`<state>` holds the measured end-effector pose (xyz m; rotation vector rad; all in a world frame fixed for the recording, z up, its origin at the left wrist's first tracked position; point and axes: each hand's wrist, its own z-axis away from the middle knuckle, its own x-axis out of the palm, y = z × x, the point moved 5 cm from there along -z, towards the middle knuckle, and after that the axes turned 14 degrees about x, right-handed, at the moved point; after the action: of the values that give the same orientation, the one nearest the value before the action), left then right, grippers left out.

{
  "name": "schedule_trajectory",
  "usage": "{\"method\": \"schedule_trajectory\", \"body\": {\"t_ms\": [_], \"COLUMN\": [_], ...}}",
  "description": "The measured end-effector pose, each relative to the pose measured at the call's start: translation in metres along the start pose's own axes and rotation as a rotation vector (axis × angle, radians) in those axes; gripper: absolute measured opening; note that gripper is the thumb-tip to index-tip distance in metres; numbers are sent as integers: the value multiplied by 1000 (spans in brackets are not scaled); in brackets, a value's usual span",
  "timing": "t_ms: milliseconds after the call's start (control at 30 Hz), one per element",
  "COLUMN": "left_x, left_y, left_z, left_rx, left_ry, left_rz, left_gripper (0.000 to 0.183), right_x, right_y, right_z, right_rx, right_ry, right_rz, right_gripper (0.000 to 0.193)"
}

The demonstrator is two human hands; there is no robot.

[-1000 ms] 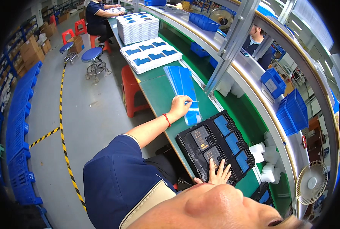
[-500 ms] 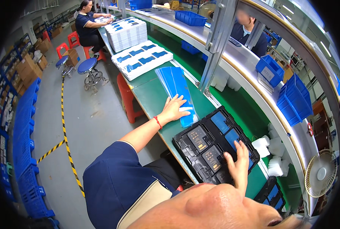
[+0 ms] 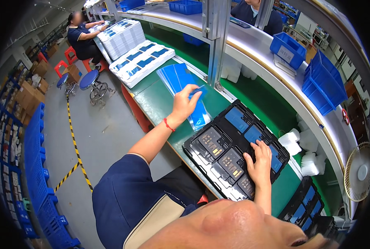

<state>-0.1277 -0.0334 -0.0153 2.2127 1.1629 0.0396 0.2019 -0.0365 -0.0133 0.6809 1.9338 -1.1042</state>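
Here's my left hand (image 3: 184, 103) up over the fanned blue film strips (image 3: 176, 78), thumb and forefinger pinched together on what looks like a piece of blue film (image 3: 200, 90); it's blurred, so I can't swear it's just one. Down here, my right hand (image 3: 259, 164) lies over the black tray (image 3: 224, 130), fingers stretched and loosely together, thumb out wide. The tray sits on the green table (image 3: 147, 99), just beside the strips: dark labelled packs (image 3: 212, 141) in the nearer column, blue-faced packs (image 3: 237, 119) in the farther. Picking film, that's the step in hand, I'd judge; the next move calls for a light, sure pinch and a tray kept steady.
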Motion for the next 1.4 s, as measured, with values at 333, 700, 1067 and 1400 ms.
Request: {"method": "schedule_trajectory", "body": {"t_ms": [333, 700, 1067, 1400], "left_x": [124, 125, 108, 137], "left_y": [125, 122, 111, 103], "left_z": [7, 35, 9, 35], "left_rx": [550, 670, 261, -30], "left_ry": [-710, -837, -541, -948], "left_rz": [418, 549, 482, 1027], "left_gripper": [23, 33, 40, 50], "right_x": [-14, -16, -29, -28], "right_y": [15, -4, 28, -21], "right_z": [-1, -3, 8, 6], "right_rx": [110, -48, 242, -218], "right_ry": [263, 203, 580, 361], "right_rz": [-334, -341, -534, -197], "right_gripper": [39, 13, 9, 25]}}
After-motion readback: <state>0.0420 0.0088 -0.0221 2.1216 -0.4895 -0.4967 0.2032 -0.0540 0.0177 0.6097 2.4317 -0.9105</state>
